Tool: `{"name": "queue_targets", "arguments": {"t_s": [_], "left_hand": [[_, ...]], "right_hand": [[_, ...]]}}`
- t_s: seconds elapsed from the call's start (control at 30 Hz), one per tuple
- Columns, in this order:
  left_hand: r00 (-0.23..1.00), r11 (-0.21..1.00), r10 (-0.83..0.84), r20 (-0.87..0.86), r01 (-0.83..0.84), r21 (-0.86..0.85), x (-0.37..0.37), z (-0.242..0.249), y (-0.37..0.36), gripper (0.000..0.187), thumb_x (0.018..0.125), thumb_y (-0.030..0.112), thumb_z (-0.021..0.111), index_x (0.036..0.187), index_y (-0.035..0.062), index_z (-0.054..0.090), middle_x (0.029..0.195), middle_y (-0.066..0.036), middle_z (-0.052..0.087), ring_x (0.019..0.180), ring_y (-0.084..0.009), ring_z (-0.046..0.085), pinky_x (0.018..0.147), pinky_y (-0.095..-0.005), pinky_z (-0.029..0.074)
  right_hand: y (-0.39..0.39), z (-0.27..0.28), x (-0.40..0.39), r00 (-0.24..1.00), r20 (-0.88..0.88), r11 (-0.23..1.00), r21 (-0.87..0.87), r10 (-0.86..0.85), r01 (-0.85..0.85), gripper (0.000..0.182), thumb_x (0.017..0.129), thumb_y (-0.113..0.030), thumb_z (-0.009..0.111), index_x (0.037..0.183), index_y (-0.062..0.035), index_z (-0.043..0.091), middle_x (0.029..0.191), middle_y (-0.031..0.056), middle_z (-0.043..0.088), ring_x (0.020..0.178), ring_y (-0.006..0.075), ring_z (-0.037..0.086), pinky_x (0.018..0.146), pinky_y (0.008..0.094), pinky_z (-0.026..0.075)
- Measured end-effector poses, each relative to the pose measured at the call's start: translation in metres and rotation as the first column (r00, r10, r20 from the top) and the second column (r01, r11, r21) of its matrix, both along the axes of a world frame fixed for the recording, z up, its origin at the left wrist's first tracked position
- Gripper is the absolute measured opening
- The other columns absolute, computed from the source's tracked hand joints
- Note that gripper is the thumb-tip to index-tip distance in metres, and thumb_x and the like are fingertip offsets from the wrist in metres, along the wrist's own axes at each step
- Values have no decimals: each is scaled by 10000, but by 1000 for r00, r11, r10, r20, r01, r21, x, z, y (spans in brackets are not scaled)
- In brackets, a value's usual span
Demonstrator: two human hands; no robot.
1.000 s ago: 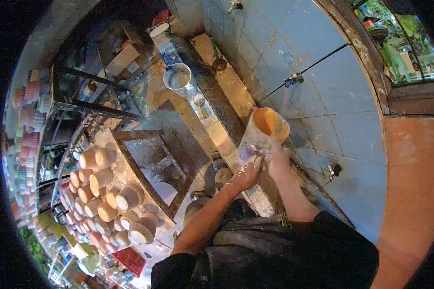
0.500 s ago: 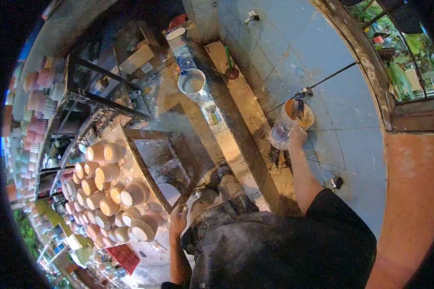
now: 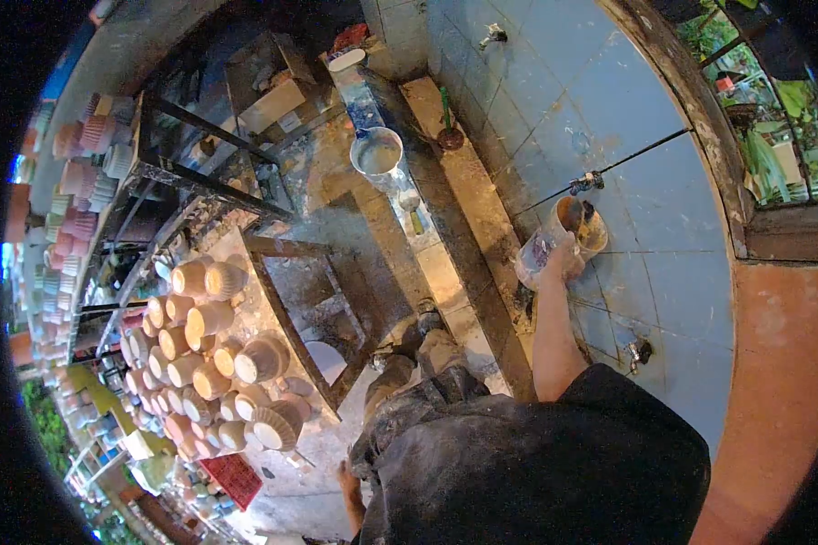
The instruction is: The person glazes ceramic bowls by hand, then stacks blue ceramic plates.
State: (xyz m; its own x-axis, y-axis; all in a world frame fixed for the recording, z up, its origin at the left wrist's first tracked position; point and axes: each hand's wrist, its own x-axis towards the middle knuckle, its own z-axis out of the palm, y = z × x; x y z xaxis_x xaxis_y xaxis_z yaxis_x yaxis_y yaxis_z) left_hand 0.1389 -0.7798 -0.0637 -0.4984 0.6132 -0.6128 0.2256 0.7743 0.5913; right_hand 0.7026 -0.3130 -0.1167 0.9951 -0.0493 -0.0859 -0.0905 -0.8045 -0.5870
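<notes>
My right hand (image 3: 563, 259) grips a paint-smeared plastic container (image 3: 554, 238) with an orange inside and holds it up under a tap (image 3: 587, 182) on the blue tiled wall (image 3: 645, 118). The tap's spout reaches into the container's mouth. My left hand (image 3: 347, 477) hangs low beside my dark clothing; only a small part of it shows, so its fingers cannot be made out.
A metal pot (image 3: 377, 154) of pale liquid stands on the stained ledge (image 3: 463, 191) along the wall. Several ribbed clay pots (image 3: 209, 354) crowd a bench at the left beside a metal frame (image 3: 304, 300). More pots (image 3: 82, 163) fill shelves at far left.
My right hand carried the container up and right to the wall tap. My left hand let go of it and dropped down to my side.
</notes>
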Motion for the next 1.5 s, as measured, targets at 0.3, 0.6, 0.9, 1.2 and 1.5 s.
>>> {"name": "queue_targets", "arguments": {"t_s": [0.3, 0.6, 0.9, 1.2, 1.5], "left_hand": [[989, 982, -108, 101, 122, -143, 20, 8, -33, 295, 877, 206, 540, 1070, -7, 610, 925, -81, 642, 808, -169, 593, 697, -309, 479], [947, 980, 188, 260, -162, -119, 0, -20, -34, 331, 871, 174, 540, 1122, -38, 579, 945, -92, 641, 835, -150, 592, 713, -304, 480], [987, 971, -30, 157, 66, -232, 1, -7, -30, 347, 902, 250, 490, 1057, -43, 592, 881, -127, 640, 708, -179, 606, 572, -303, 493], [999, 983, 5, 42, 3, -182, 14, 20, -19, 279, 895, 257, 533, 983, 16, 643, 779, -77, 633, 670, -136, 571, 581, -302, 472], [990, 983, 123, 75, -111, -145, 15, 7, -46, 294, 898, 250, 527, 978, -10, 638, 765, -91, 636, 697, -156, 607, 563, -308, 485]], "right_hand": [[5, -15, 18, 981, -43, 929, 329, 191, -167, 636, 803, -549, 557, 836, 84, 604, 801, 199, 618, 760, 328, 600, 677, 460, 464], [-62, 6, 31, 763, -158, 735, 445, 626, -511, 509, 792, -310, 664, 475, 12, 429, 413, 45, 390, 416, 184, 372, 464, 381, 335], [-62, 116, -74, 460, -209, 482, 617, 863, -623, 293, 755, -198, 650, 568, 9, 559, 535, 29, 522, 479, 94, 445, 469, 293, 373], [-59, 112, -125, 258, -91, 240, 729, 962, -641, 184, 761, -128, 658, 696, 44, 644, 641, 34, 625, 600, 110, 565, 549, 288, 453], [-56, 130, -171, 140, 15, 49, 895, 990, -443, 221, 770, -124, 646, 643, 39, 567, 651, 31, 574, 571, 82, 503, 494, 244, 387]]}}
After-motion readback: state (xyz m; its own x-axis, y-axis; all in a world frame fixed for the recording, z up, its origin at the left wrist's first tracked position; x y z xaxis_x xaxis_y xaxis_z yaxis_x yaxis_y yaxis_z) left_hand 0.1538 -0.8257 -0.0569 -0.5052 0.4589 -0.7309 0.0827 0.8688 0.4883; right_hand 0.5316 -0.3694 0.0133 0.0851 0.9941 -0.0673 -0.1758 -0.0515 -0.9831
